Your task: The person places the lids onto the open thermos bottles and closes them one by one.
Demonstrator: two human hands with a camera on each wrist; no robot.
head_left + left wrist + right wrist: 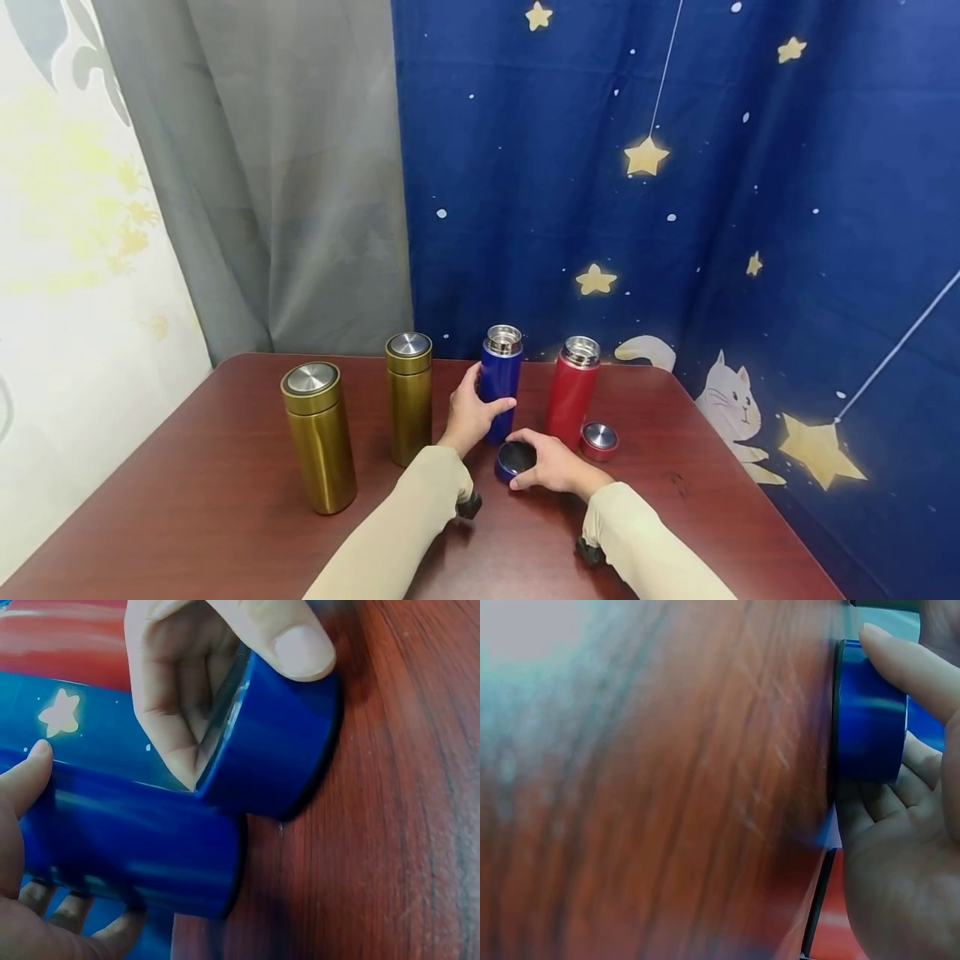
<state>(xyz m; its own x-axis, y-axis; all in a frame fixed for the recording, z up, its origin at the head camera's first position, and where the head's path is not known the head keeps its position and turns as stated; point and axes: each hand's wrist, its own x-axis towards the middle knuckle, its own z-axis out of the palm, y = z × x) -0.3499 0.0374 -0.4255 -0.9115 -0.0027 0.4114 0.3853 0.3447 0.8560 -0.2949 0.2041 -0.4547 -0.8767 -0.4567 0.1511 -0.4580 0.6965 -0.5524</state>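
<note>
Upright on the table, a blue thermos bottle (501,375) shows its bare steel mouth. My left hand (468,414) grips its side, thumb across the front and fingers round the back. Just in front of it is the blue lid (516,460), held between the thumb and fingers of my right hand (555,462). In the right wrist view the lid's dark-edged base (870,712) is right at the tabletop. To the right stands a red thermos bottle (573,396), also uncapped, with its red steel-topped lid (599,440) lying beside it.
Two gold thermos bottles with lids on stand at the left, one nearer (322,450) and one farther back (409,408). The reddish-brown table (225,483) ends at a grey curtain (315,208) and a blue star-patterned curtain (525,167).
</note>
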